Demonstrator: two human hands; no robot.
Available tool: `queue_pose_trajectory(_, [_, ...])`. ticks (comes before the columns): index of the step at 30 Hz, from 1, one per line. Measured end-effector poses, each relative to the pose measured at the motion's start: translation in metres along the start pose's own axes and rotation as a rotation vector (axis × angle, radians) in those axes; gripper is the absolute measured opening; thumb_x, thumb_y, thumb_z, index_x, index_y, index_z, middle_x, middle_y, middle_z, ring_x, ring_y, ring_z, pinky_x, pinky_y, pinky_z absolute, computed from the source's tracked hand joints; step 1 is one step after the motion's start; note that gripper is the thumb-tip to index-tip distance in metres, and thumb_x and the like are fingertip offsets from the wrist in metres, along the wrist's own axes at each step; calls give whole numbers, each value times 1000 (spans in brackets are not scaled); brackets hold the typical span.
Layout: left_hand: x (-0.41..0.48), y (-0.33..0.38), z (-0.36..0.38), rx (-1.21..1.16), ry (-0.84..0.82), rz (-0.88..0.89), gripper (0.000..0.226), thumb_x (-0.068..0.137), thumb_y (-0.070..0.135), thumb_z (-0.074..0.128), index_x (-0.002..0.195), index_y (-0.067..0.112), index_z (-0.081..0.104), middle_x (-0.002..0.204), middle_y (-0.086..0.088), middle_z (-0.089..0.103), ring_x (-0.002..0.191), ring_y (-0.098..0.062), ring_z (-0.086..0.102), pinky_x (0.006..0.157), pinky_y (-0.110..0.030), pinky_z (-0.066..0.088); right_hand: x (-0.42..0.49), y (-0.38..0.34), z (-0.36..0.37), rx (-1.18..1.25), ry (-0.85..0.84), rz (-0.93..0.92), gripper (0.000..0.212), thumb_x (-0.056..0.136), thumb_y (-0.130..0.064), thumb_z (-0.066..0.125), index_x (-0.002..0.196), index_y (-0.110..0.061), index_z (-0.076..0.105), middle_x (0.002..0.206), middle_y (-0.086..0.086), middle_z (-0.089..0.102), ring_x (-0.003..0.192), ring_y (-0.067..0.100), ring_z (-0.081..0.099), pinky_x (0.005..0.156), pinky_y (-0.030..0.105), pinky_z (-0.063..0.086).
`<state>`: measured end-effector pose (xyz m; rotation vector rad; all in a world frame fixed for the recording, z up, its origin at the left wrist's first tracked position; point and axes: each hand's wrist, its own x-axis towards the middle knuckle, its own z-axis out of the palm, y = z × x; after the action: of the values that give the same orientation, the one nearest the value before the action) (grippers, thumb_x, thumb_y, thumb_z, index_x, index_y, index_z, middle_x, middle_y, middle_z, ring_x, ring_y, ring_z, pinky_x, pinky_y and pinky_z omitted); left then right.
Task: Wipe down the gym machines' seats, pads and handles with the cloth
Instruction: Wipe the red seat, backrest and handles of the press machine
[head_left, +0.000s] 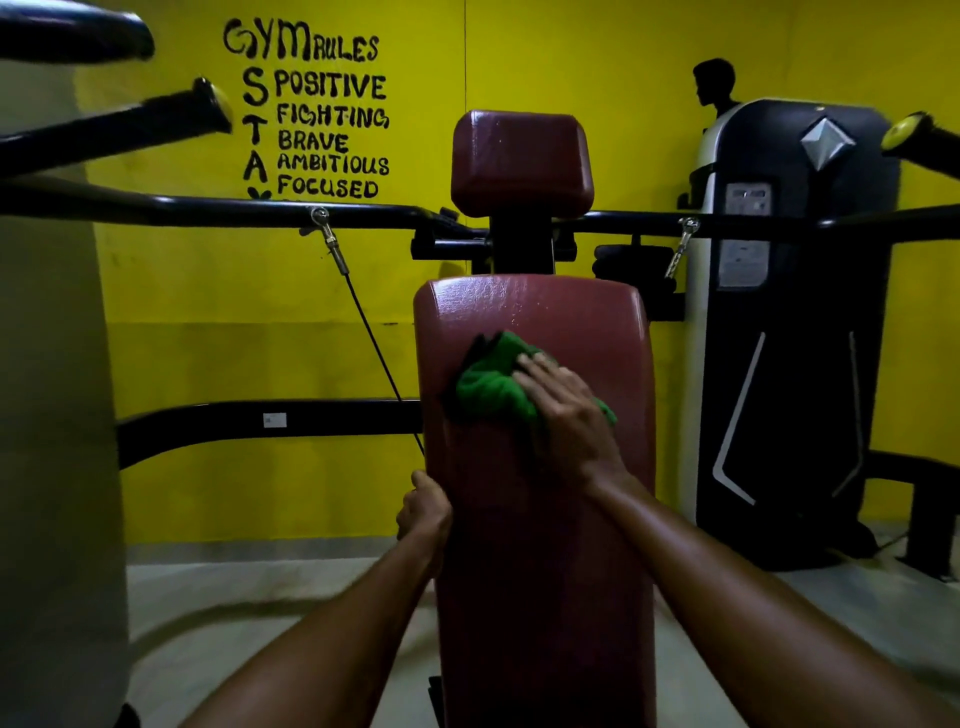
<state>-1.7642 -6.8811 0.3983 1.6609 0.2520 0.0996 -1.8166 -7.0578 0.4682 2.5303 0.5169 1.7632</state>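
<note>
A long dark-red back pad (540, 519) stands upright in the middle of the head view, with a smaller red head pad (522, 161) above it. A bunched green cloth (488, 384) lies against the upper part of the back pad. My right hand (563, 410) presses flat on the cloth with straight fingers. My left hand (423, 512) grips the pad's left edge lower down, fingers curled round it. Black handles with yellow end caps stick out at the upper left (208, 106) and the upper right (914, 132).
Black frame bars (208, 205) cross behind the pad, with a cable (374, 343) running down on the left. A white column (52, 364) fills the left side. A black and white weight-stack machine (789, 312) stands at the right against the yellow wall. The floor is grey.
</note>
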Motion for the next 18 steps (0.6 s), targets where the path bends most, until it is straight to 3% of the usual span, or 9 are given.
queue_pose_trajectory(3, [4,25,-6,-60,34,16,64,102,47,22,128,1,59,128,-23,59,112,-39,58,101,-49,46,25,22,-10,53,97,555,69,78,4,69,145,-2,53,156,17,45,150,32,34,125,45,23])
queue_pose_trajectory(4, [3,38,-8,-78,43,43,66,103,49,22,131,1,57,131,-23,57,115,-39,57,102,-48,45,34,19,-13,75,88,646,71,78,2,71,145,0,51,156,20,44,151,33,33,126,44,21])
queue_pose_trajectory(5, [1,51,-9,-94,47,66,68,103,52,21,134,2,55,135,-23,55,119,-40,55,103,-47,44,39,14,-13,88,67,608,69,79,-1,72,145,1,51,155,22,44,150,34,34,125,44,21])
queue_pose_trajectory(8, [4,79,0,-154,82,103,67,104,51,21,136,2,53,139,-23,51,126,-41,49,108,-46,38,38,12,-4,110,-40,65,61,86,-10,71,145,-3,54,155,18,46,147,29,39,123,41,25])
queue_pose_trajectory(10, [11,79,6,-180,148,101,65,102,50,25,129,2,59,134,-24,55,122,-41,52,106,-46,39,37,25,-5,82,-88,-114,55,92,-14,67,145,-5,55,156,14,46,147,25,39,123,39,26])
queue_pose_trajectory(12, [15,75,12,-201,178,95,63,100,52,27,120,4,63,126,-23,59,114,-42,55,103,-49,42,53,38,-4,56,19,44,52,91,-11,64,141,-1,56,151,18,51,144,32,44,121,45,32])
queue_pose_trajectory(15, [19,71,16,-196,187,106,63,98,53,26,112,6,65,119,-22,63,105,-41,58,98,-51,46,88,34,-1,38,92,496,56,83,-9,69,136,3,58,144,25,56,139,37,49,120,46,34])
queue_pose_trajectory(16, [21,72,16,-192,193,113,63,98,52,26,112,6,65,118,-22,63,104,-40,58,97,-50,47,95,25,1,35,89,509,56,81,-11,70,135,3,59,142,25,57,137,38,50,119,46,35])
queue_pose_trajectory(18, [21,72,16,-174,202,127,62,101,50,26,116,4,64,122,-24,61,108,-41,57,98,-46,45,94,10,6,78,33,260,58,80,-10,72,136,1,60,142,24,58,136,37,53,118,45,36])
